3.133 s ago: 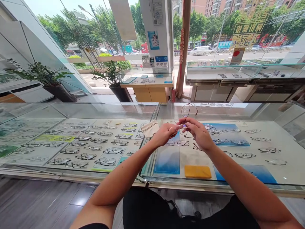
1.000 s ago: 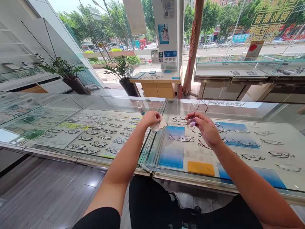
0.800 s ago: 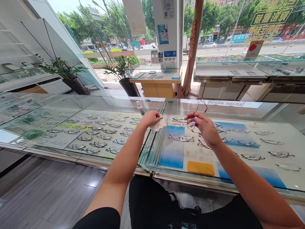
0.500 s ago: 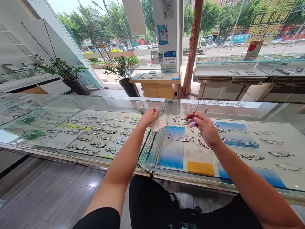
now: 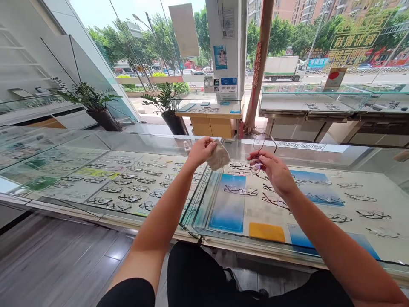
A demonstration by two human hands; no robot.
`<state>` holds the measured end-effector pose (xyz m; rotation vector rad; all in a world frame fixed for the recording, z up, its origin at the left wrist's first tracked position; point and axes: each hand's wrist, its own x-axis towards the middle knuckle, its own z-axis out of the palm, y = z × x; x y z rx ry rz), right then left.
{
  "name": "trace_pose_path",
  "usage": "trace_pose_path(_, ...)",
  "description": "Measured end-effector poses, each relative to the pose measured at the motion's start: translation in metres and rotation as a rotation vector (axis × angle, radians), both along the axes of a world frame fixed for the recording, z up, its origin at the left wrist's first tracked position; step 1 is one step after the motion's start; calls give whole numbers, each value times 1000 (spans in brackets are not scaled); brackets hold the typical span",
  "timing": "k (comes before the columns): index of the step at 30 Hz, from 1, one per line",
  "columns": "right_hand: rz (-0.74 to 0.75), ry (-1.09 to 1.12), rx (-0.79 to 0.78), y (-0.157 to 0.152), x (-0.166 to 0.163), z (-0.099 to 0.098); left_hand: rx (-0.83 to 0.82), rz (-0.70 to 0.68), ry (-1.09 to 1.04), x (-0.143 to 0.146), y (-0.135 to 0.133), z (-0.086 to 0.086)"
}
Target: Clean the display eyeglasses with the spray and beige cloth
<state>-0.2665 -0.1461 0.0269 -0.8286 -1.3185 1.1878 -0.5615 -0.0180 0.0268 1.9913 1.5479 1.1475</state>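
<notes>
Pinched in my left hand [image 5: 201, 152] is a pale beige cleaning cloth [image 5: 219, 157], hanging above the glass display case. My right hand [image 5: 275, 171] grips a pair of thin-rimmed eyeglasses [image 5: 259, 143] by one lens side; the other round lens and a temple stick up above the fingers. The cloth and the glasses are apart, with a gap between the hands. Behind my left hand a small spray bottle [image 5: 187, 147] stands on the counter, partly hidden by the hand.
Below the hands, the glass display case [image 5: 204, 226] holds many rows of eyeglasses, blue cards [image 5: 227, 213] and a yellow-orange cloth [image 5: 266, 232]. Farther back are potted plants [image 5: 172, 113], a wooden display stand [image 5: 212, 125], a tree-trunk post [image 5: 257, 85] and another glass counter [image 5: 306, 100].
My left hand has moved slightly right and up with the cloth, closer to the glasses. My right hand keeps holding the glasses nearly in place. The camera view has tilted up slightly.
</notes>
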Motion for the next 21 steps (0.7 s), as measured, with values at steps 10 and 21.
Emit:
trace_pose_path(10, -72, 119, 235, 27, -4, 83, 106, -285, -453, 88, -30, 106)
trace_pose_path(21, -166, 120, 290, 37, 3, 72, -16, -541, -602, 112, -67, 97)
